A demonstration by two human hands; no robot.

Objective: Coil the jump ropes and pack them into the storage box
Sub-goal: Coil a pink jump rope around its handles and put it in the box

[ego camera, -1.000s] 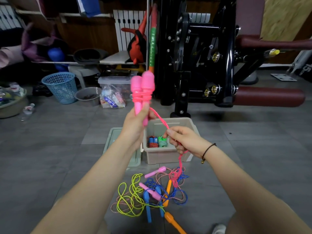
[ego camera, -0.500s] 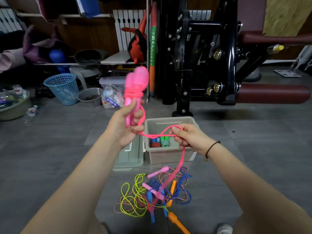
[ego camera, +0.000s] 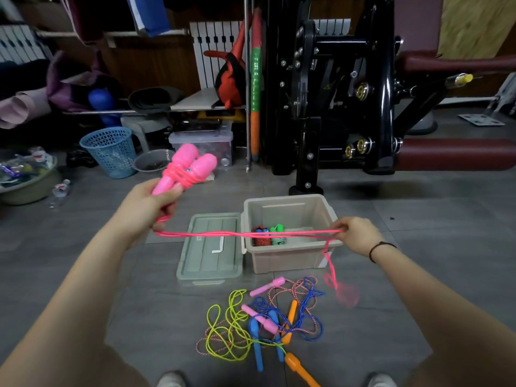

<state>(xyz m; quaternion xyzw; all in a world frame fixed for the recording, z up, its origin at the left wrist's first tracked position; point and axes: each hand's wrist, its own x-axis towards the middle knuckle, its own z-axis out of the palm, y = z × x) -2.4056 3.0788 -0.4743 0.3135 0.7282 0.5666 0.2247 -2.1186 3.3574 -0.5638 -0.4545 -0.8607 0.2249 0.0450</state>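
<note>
My left hand (ego camera: 148, 208) grips the two pink handles (ego camera: 187, 170) of a jump rope, with a few turns of pink cord wound round them. The pink cord (ego camera: 245, 234) runs taut to the right across the open beige storage box (ego camera: 290, 258). My right hand (ego camera: 356, 236) pinches the cord at the box's right rim, and the loose end hangs below it, blurred. Two coiled ropes (ego camera: 268, 235) lie inside the box. On the floor in front lies a tangle of loose ropes (ego camera: 265, 322) with yellow, blue and striped cords and pink, blue and orange handles.
The box's grey-green lid (ego camera: 210, 247) lies flat on the floor left of the box. A black gym machine (ego camera: 349, 93) with red pads stands behind. A blue basket (ego camera: 110, 150), a bowl and a clear bin sit at the back left. My shoes show at the bottom edge.
My hands have moved apart: the left with the handles went down and left, the right went out to the right, pulling the pink cord taut across the box. The loose end lifted off the pile.
</note>
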